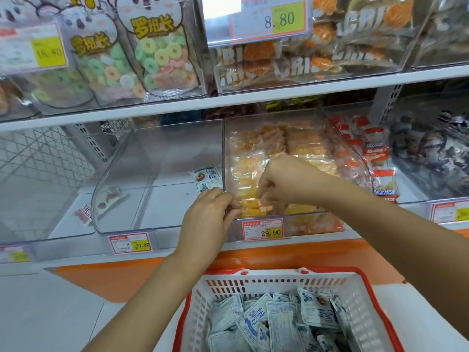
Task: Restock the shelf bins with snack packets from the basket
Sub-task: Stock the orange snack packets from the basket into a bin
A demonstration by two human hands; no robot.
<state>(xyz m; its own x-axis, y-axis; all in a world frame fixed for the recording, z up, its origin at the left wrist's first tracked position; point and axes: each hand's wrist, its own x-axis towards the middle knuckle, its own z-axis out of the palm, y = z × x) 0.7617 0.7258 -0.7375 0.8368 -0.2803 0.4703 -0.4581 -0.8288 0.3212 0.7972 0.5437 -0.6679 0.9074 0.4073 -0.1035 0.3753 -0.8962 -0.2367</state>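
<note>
At the bin's [302, 213] front edge, right hand [286, 181] fingers [267, 196] pinch an orange packet [256, 208]; left hand's [209, 214] hold unclear.

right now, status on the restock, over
Right hand pinches orange packet in bin; left hand at bin's front corner, grip unclear. Basket holds blue-white packets. Nothing blocking.
</note>
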